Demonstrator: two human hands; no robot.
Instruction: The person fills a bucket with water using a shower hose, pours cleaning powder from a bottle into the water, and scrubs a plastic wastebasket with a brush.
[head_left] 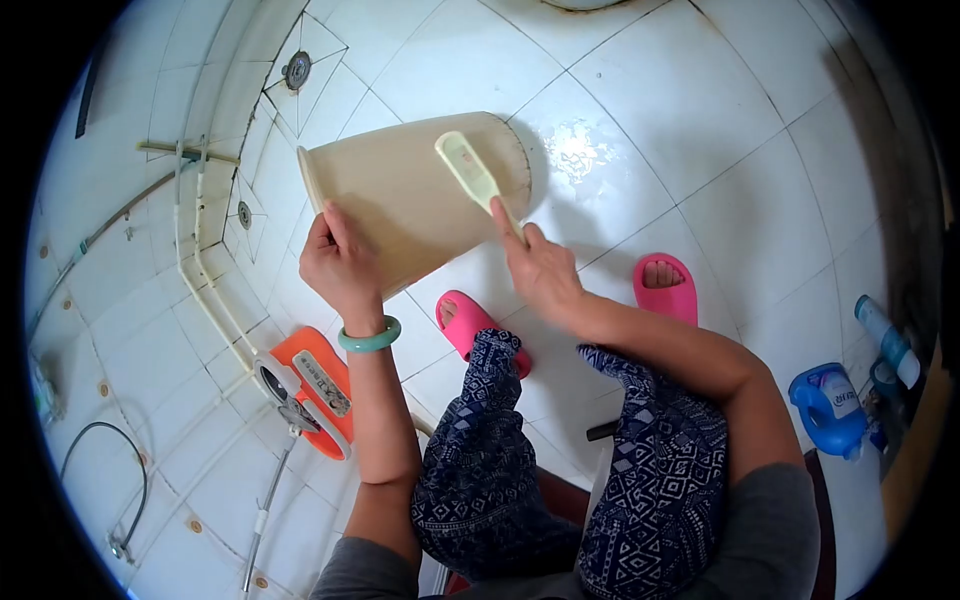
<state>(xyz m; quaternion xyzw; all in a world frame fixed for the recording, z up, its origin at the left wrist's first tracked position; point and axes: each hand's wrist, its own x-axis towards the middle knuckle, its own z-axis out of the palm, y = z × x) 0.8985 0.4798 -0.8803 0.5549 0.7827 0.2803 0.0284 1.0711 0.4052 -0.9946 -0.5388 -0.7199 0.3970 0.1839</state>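
Note:
A beige bin or bucket [395, 180] lies tilted on its side above the tiled floor, its rim toward the left and its base toward the right. My left hand [343, 265], with a green bangle at the wrist, is closed on the bin near its rim; some fingers are hidden. In my right hand [545, 272] is a pale cream scrubbing brush [468, 165], gripped by its handle with the index finger stretched along it. The brush head lies over the bin's side near the base, its back facing up, so its bristles are hidden.
Pink slippers [665, 290] are on my feet. A blue detergent bottle [832, 410] and a blue-white bottle [887, 340] stand at the right. An orange and white mop bucket [318, 390] is at the left. Floor drains [297, 70] and wall pipes [195, 260] lie beyond the bin.

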